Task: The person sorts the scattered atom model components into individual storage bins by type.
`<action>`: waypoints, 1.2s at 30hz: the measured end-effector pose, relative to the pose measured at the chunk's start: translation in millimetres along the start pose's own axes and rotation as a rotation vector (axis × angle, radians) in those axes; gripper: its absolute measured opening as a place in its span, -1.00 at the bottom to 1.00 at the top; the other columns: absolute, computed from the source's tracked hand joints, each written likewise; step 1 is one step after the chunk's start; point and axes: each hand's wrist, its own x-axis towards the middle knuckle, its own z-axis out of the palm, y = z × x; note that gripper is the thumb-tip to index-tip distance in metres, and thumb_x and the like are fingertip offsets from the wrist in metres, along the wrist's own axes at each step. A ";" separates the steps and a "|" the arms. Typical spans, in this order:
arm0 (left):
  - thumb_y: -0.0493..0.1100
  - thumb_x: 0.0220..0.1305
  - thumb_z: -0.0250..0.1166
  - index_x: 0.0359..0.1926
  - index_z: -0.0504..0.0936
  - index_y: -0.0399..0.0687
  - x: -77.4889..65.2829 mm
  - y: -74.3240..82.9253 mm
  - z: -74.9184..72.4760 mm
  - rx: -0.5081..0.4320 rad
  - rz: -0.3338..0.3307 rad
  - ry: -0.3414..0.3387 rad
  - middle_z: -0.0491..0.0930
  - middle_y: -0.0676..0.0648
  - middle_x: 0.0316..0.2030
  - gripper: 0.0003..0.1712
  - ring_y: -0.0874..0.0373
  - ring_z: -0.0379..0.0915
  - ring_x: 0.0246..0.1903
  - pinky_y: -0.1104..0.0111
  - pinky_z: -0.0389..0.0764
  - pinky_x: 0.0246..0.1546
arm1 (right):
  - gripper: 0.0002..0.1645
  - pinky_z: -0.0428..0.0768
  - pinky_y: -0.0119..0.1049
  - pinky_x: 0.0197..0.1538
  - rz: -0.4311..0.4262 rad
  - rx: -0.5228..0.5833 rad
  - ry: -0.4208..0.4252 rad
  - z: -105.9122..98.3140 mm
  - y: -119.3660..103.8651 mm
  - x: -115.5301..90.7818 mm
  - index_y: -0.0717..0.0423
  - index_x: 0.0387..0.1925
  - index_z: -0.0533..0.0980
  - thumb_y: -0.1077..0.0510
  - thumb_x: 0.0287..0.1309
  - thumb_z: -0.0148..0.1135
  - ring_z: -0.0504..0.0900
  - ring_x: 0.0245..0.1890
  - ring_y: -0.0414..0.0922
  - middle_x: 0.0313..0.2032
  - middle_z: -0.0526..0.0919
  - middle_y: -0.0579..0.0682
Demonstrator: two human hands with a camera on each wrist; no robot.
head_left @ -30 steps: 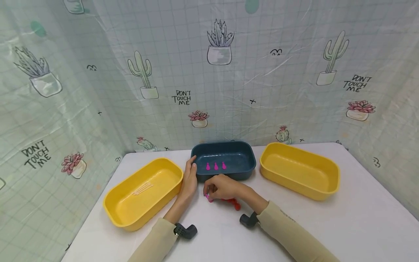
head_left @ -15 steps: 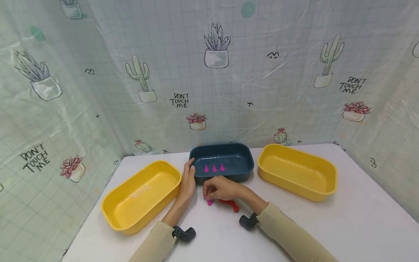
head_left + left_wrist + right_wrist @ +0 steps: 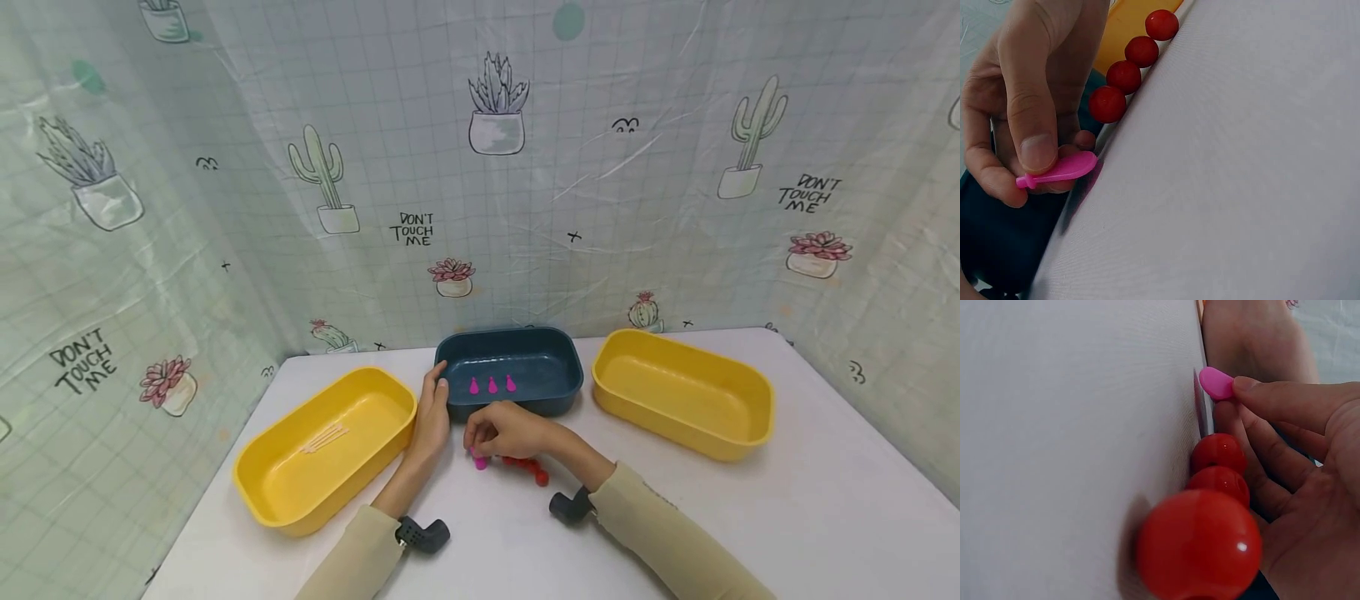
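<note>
My right hand (image 3: 506, 429) pinches a small pink bowling-pin-shaped piece (image 3: 1066, 170) between thumb and fingertips. In the head view it is low over the white table, in front of the dark blue bin (image 3: 555, 404). The piece's narrow collared end points to the fingertips, and its rounded end (image 3: 1213, 383) shows in the right wrist view. Several red balls (image 3: 1200, 544) stand in a row beside the right hand. Three similar pink pieces (image 3: 492, 385) lie inside the blue bin. My left hand (image 3: 431, 421) rests with extended fingers against the blue bin's left side.
A yellow bin (image 3: 262, 512) with several thin pale sticks (image 3: 325, 438) stands at the left, close to the left forearm. Another yellow bin (image 3: 742, 448) is at the right. A patterned curtain (image 3: 495, 208) encloses the table (image 3: 510, 542) at back and sides.
The pink piece in my right hand turns slightly, its rounded end now pointing more towards me. The whole head view shifts a little; the left hand stays at the blue bin.
</note>
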 end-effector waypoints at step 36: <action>0.09 0.70 -0.25 0.59 0.15 0.15 -1.1 -1.2 0.9 0.012 0.008 -0.006 0.09 -0.08 0.63 -0.43 -0.10 0.00 0.61 -0.12 -0.03 0.62 | -0.88 0.70 -0.45 -0.08 -0.051 0.005 0.118 -46.3 -17.6 -20.0 0.19 -0.15 0.69 0.26 0.30 0.35 0.67 -0.31 -0.27 -0.31 0.76 -0.08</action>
